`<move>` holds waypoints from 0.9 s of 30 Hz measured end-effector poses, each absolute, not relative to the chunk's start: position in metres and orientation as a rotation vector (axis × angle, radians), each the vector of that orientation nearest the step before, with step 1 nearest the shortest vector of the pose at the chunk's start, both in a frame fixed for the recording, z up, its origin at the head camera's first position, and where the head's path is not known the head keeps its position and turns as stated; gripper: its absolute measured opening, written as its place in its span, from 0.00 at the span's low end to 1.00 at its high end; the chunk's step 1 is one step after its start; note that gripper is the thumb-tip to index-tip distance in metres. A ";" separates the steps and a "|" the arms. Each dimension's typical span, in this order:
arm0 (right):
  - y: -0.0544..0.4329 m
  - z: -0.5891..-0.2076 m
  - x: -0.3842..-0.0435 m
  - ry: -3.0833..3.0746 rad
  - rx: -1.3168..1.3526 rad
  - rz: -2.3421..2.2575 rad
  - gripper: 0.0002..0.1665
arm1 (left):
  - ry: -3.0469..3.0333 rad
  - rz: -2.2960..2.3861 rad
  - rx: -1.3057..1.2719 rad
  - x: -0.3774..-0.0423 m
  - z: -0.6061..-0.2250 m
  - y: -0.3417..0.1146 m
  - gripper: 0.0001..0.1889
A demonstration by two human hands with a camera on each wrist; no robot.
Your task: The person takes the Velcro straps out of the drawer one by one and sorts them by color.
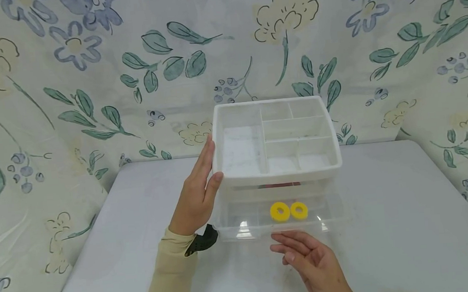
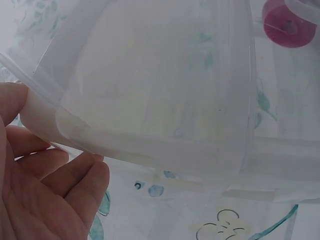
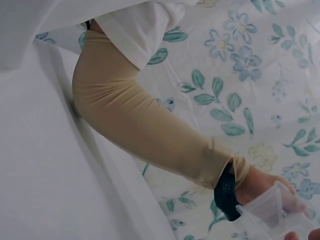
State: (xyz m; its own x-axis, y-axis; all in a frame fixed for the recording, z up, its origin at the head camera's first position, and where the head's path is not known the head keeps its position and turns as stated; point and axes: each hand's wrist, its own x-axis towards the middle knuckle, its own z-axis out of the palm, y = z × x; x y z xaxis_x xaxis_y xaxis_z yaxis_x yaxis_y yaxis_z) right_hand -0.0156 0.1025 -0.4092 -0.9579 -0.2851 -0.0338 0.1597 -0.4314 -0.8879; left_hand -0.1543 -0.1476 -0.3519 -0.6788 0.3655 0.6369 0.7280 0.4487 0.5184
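A white organizer box (image 1: 282,177) with an open compartmented top stands on the table. My left hand (image 1: 194,197) rests along its left side, fingers fairly straight and thumb at the front corner. Below the top, a clear drawer (image 1: 245,233) is pulled out toward me. Two yellow rings (image 1: 280,211) lie side by side in it. Just before the drawer's front edge is my right hand (image 1: 313,263), fingers loosely bent and holding nothing; whether the fingertips touch the drawer I cannot tell. Through the clear plastic in the left wrist view shows a red ring (image 2: 289,25), partly cut off.
The organizer stands near the back of the white table (image 1: 397,225). Flowered cloth (image 1: 242,40) hangs behind and at both sides. A dark band (image 1: 203,240) sits at my left wrist, over a beige sleeve (image 1: 166,275).
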 end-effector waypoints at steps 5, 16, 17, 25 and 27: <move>0.106 -0.408 -0.018 1.549 -0.198 -2.381 0.21 | -2.273 -1.120 -0.916 -0.154 -0.352 -0.149 0.32; 0.116 -0.399 -0.023 1.495 -0.321 -2.097 0.24 | -2.278 -1.121 -0.919 -0.153 -0.352 -0.149 0.32; 0.117 -0.397 -0.022 1.501 -0.342 -2.070 0.24 | -2.277 -1.120 -0.920 -0.153 -0.352 -0.149 0.32; 0.128 -0.382 -0.023 1.577 -0.607 -1.955 0.19 | -2.275 -1.123 -0.924 -0.153 -0.351 -0.148 0.33; 0.131 -0.379 -0.025 1.583 -0.689 -1.956 0.18 | -2.270 -1.124 -0.926 -0.153 -0.351 -0.148 0.33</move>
State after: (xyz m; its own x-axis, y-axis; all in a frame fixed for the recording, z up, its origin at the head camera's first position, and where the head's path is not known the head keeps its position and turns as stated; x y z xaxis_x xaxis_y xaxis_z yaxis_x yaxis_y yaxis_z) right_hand -0.0245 0.1313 -0.3790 -0.7317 -0.6789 0.0608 0.0823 -0.1766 -0.9808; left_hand -0.1532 -0.1479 -0.3511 -0.6784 0.3702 0.6346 0.7292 0.4454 0.5196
